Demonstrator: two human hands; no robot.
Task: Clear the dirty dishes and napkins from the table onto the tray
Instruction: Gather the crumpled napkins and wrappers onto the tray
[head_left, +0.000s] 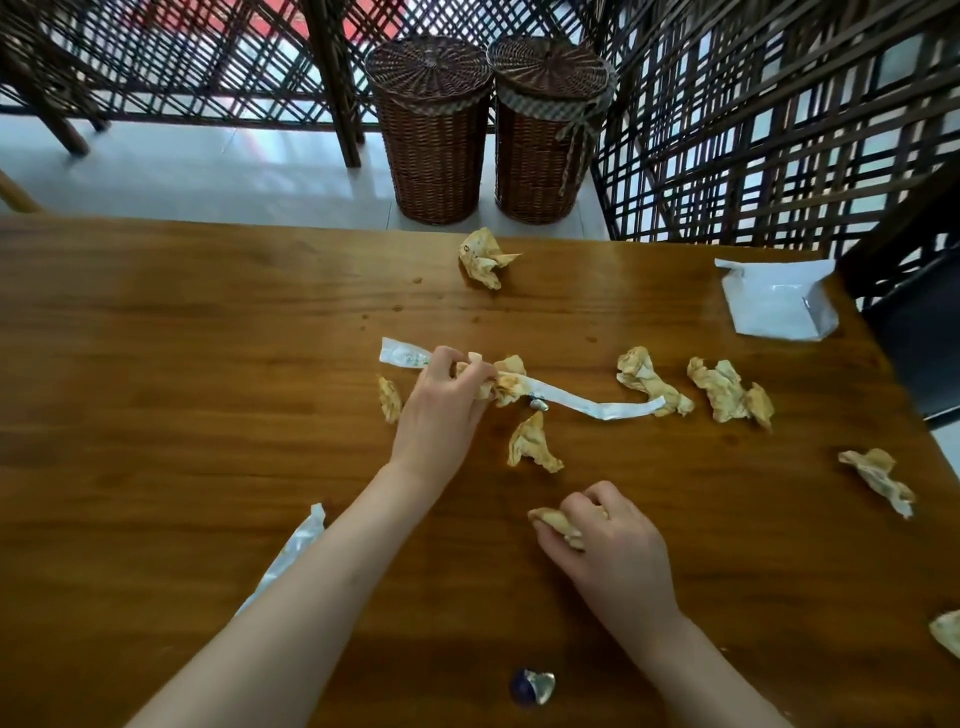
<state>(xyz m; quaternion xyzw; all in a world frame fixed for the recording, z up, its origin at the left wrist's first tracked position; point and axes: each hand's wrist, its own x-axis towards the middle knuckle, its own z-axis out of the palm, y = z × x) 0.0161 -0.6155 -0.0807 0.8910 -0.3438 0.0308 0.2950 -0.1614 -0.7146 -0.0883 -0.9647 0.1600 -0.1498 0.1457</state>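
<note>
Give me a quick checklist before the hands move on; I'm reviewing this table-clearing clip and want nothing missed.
1. Left hand grips a crumpled napkin: ok.
2. Right hand grips another napkin: ok.
3. Tray in sight to drop them on: not ok, none visible.
4. Long white wrapper free of the left hand's napkin: cannot tell, they overlap.
5. Table cleared of napkins: not ok, several remain, such as the far one.
6. Dirty dishes left: cannot tell, none in view.
</note>
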